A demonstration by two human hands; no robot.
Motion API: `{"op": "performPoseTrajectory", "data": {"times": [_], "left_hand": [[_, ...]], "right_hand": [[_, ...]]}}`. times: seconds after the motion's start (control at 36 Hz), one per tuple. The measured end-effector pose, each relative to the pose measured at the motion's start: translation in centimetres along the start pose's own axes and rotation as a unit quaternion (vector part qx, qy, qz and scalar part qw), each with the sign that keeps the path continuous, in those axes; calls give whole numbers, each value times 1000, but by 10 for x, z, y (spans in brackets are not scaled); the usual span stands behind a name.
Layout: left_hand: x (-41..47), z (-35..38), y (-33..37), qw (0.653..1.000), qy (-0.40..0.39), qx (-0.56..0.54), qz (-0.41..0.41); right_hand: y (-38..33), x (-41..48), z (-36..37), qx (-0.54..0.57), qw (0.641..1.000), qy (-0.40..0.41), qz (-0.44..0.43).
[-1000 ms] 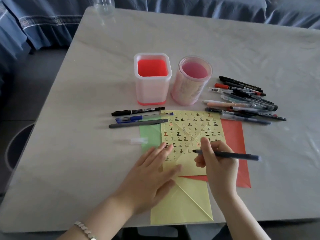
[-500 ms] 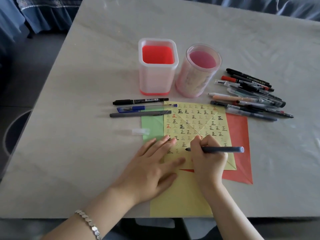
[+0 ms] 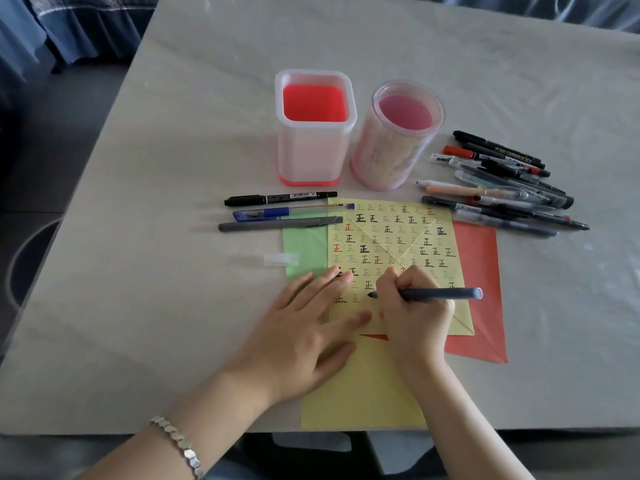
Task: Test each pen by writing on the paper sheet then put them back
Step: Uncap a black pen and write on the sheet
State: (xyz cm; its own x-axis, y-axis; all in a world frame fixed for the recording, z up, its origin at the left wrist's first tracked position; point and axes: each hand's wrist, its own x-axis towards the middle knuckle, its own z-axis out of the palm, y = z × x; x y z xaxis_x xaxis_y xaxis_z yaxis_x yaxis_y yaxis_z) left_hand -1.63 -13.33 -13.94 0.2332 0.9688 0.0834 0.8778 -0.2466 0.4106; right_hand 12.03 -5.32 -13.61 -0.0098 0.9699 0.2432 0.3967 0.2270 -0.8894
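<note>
Dropping from its raised position of a second ago, the right hand (image 3: 412, 306) is now setting the pen (image 3: 436, 294) tip-down on the yellow sheet (image 3: 391, 237), and a dark stroke is starting in the near row, just right of two finished marks. By the look of it, the test of this pen is only beginning.

Going from the left: three pens (image 3: 280, 211) are lying side by side at the sheet's far left corner, probably already tested and waiting to go back. A clear cap (image 3: 281, 259) is resting nearer, just beside the green sheet (image 3: 304, 251). The left hand (image 3: 304, 327) is staying flat with fingers spread, pressing the yellow sheet down. The right hand is pinching the pen near its tip between thumb and curled fingers, with the barrel pointing right. Far of the sheet, the square holder (image 3: 313, 129) and round holder (image 3: 398, 136) are standing with no pens showing in them. At the right, the pile (image 3: 502, 188) is lying by the red sheet (image 3: 481, 271), seemingly awaiting testing, so much of the task is remaining.
</note>
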Motion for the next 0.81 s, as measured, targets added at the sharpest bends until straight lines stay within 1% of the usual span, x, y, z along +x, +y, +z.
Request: {"op": "performPoseTrajectory", "data": {"times": [0.22,0.33,0.56,0.72,0.81], "left_hand": [[0,1,0,1000,1,3,0],[0,2,-1,1000,11,-6,3],[0,1,-1,1000,7,0,4],[0,1,0,1000,7,1,5],[0,1,-1,1000,5,4,4]], "right_hand": [[1,1,2,-4,1000,19,-3],[2,1,0,6,1000,16,7],[2,1,0,-11,1000,7,3],[2,0,0,-18,1000,21,15],[2,0,1,-25,999,24,-2]]}}
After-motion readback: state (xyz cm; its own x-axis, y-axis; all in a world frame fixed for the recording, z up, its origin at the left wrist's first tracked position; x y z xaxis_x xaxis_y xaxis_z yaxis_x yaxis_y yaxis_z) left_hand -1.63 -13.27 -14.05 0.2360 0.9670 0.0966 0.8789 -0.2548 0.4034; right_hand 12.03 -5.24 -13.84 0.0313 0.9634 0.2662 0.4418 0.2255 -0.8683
